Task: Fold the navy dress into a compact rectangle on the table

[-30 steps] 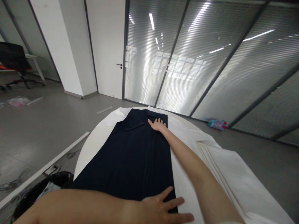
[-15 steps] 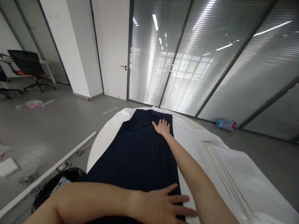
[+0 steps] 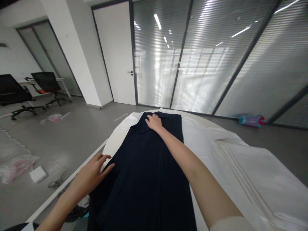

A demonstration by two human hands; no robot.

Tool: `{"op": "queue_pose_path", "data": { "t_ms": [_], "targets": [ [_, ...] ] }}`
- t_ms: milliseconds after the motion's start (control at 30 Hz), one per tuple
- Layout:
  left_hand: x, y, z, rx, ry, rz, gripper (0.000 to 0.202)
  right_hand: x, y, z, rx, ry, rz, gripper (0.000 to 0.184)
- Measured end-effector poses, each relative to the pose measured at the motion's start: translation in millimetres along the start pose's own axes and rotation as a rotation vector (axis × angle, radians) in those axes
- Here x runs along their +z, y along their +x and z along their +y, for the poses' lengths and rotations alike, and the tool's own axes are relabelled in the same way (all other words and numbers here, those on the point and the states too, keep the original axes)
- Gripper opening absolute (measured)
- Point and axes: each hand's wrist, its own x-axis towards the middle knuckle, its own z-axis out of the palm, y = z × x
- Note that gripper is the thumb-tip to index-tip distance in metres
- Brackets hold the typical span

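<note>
A dark navy garment (image 3: 146,173) lies lengthwise on a round table under a white cloth (image 3: 204,141). My right hand (image 3: 154,122) rests flat on the garment's far end, near a pocket flap, with the arm stretched along the fabric. My left hand (image 3: 92,173) has its fingers spread at the garment's near left edge, touching it by the table rim. Neither hand grips anything.
Folded white sheets (image 3: 255,173) lie on the table's right side. A blue and red bottle (image 3: 251,121) lies on the floor by the glass wall. Two black office chairs (image 3: 45,84) stand far left. Plastic scraps, cables and a black bag (image 3: 77,211) litter the floor at left.
My left hand has moved from the garment's near right edge across to its left edge. My right hand slid left along the far end. The view shifted right and up.
</note>
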Motion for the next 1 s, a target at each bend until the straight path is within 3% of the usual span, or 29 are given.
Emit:
{"op": "queue_pose_path", "data": {
  "t_ms": [133, 267, 467, 633, 733, 867, 1000],
  "targets": [
    [13.5, -23.5, -26.6, -0.086, -0.095, -0.073, 0.051, 12.7, 17.8, -44.5, -0.135, 0.043, -0.226, 0.055],
    [16.8, -38.7, -38.7, -0.116, -0.203, -0.100, 0.065, 25.1, 24.8, -63.4, -0.090, 0.034, -0.224, 0.062],
    [12.7, -41.6, -49.6, -0.100, -0.150, -0.065, 0.064, 21.3, 25.1, -51.8, 0.025, 0.080, -0.082, 0.043],
    [0.9, -45.4, -36.3, -0.062, -0.153, -0.052, 0.052, 11.4, 26.2, -18.5, 0.155, 0.300, -0.031, 0.035],
    [-4.1, -51.9, -22.4, 0.070, -0.148, 0.037, 0.039, 11.7, 21.7, 7.7, 0.239, 0.413, 0.025, 0.026],
    [-7.0, -62.1, 4.3, 0.404, -0.159, 0.190, 0.032, 18.3, 12.7, 36.1, 0.290, 0.467, 0.066, 0.019],
    [-5.2, -62.5, 37.5, 0.649, -0.158, 0.178, 0.034, 24.9, 15.8, 46.9, 0.279, 0.510, 0.109, 0.024]
  ]
}}
